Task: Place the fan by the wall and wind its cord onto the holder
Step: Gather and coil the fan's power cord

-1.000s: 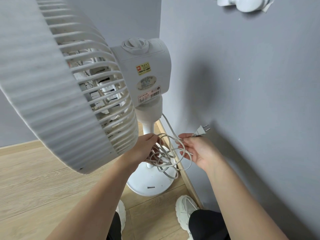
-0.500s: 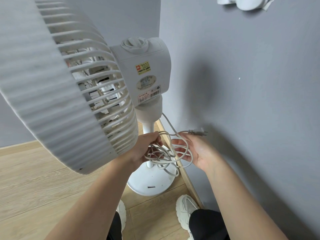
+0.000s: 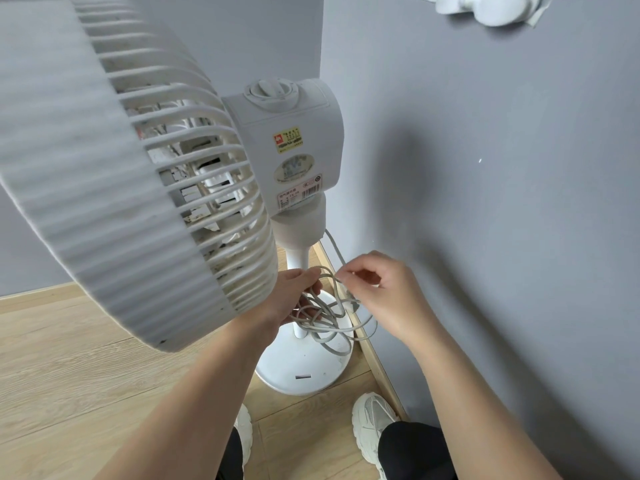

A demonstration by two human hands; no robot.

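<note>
- Fan [image 3: 298,140], white pedestal type: we find it on the wood floor [image 3: 86,375], its base [image 3: 304,370] just beside the grey wall [image 3: 502,220]. The grille [image 3: 104,188] is cut off at the left.
- Cord [image 3: 325,326], grey: loose loops hang in front of the pole. The plug is possibly under our right fingers, but it is hard to make out.
- Left hand [image 3: 291,297]: fingers curled, gripping the gathered loops.
- Right hand [image 3: 384,292]: pinches a single strand.
- White fitting [image 3: 485,8]: cropped by the top edge.
</note>
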